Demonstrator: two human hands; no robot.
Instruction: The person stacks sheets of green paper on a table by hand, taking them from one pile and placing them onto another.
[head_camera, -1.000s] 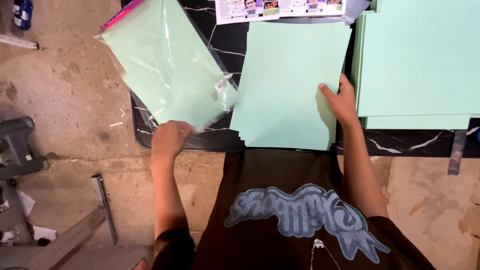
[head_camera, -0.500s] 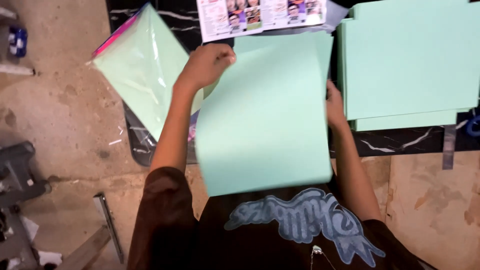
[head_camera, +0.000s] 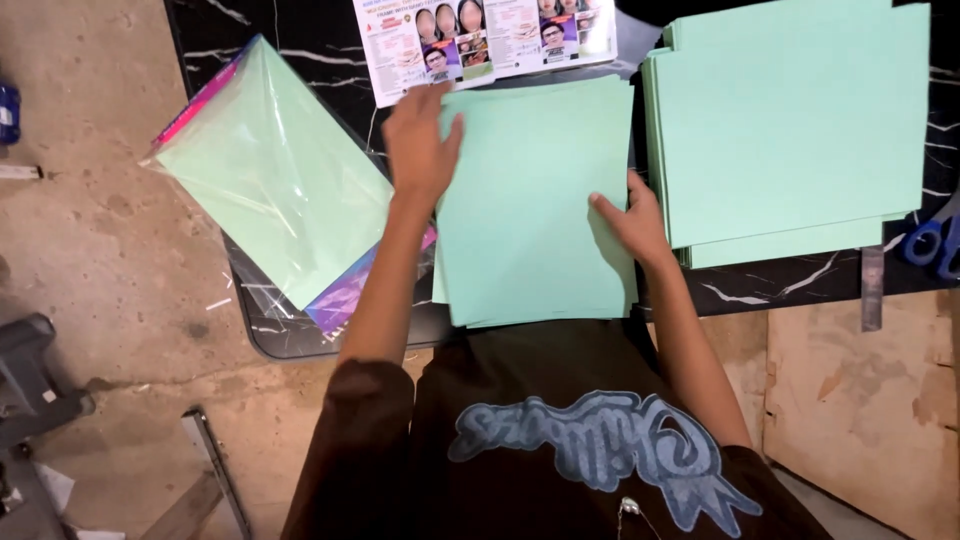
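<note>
Left hand (head_camera: 420, 140) flat, fingers spread on top-left corner of green paper stack (head_camera: 535, 205). Right hand (head_camera: 632, 220) open, fingertips pressing stack's right edge. Stack lies on black marble table (head_camera: 300, 330), between plastic-wrapped green pack (head_camera: 275, 200) and larger green stack (head_camera: 790, 125).

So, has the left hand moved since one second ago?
Yes. The left hand went from the table's near edge up onto the middle paper stack, toward the printed flyer.

We look down on a black marble-patterned table (head_camera: 300, 335) standing on a stained, dusty concrete floor (head_camera: 100, 260).
</note>
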